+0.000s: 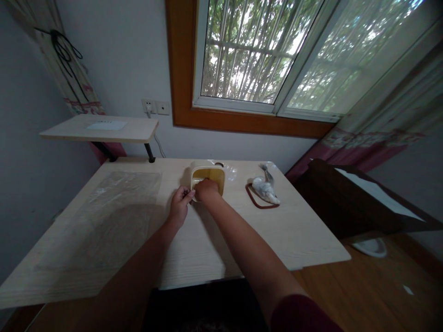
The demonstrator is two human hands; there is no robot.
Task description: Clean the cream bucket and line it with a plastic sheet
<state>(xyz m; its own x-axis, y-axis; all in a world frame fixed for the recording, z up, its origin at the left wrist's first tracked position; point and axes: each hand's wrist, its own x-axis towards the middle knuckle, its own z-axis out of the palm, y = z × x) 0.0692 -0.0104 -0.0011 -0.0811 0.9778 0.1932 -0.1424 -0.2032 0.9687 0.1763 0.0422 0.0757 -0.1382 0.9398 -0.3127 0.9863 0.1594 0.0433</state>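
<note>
A small yellowish container (220,175) with a pale rim stands on the table's far half, tilted open toward me. My left hand (179,205) is at its left front edge, fingers closed in a pinch on the rim. Over the front rim reaches my right hand (206,189), its fingers down inside the container and hidden from view. What they touch in there cannot be made out. To the right lies a whitish bundle (265,188), apparently in clear plastic, beside a reddish-brown band or frame (254,200).
A clear plastic sheet (114,216) covers much of the left side of the pale wooden table (304,230). A raised shelf (104,128) with a paper stands at the back left. Crumpled clear plastic (231,172) lies right of the container. Dark furniture (346,203) stands beyond the right edge.
</note>
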